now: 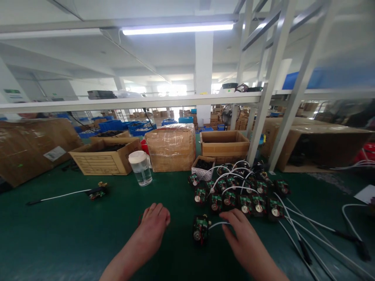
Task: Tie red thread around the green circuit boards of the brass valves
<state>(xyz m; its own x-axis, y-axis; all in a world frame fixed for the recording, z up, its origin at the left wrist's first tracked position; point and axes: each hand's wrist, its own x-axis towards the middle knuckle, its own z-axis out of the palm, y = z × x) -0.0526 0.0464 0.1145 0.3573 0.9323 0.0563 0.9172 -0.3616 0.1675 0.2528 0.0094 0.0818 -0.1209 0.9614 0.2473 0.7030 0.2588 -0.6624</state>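
Circuit unit (200, 229) looks fragile; hold its edges. Right hand (244, 236) parted around white cable (218, 224); left hand (154, 224) curled, grip unclear.

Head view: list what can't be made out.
All in the head view:
- Anything within the left hand: hidden by its curled fingers.
- Far end of the white cable: behind the right hand.
- Print on the carton label: too small and blurred.
- White paper: cut off by the right edge.

From head height I look forward and down over the table (172, 249), close above its near edge at six o'clock.
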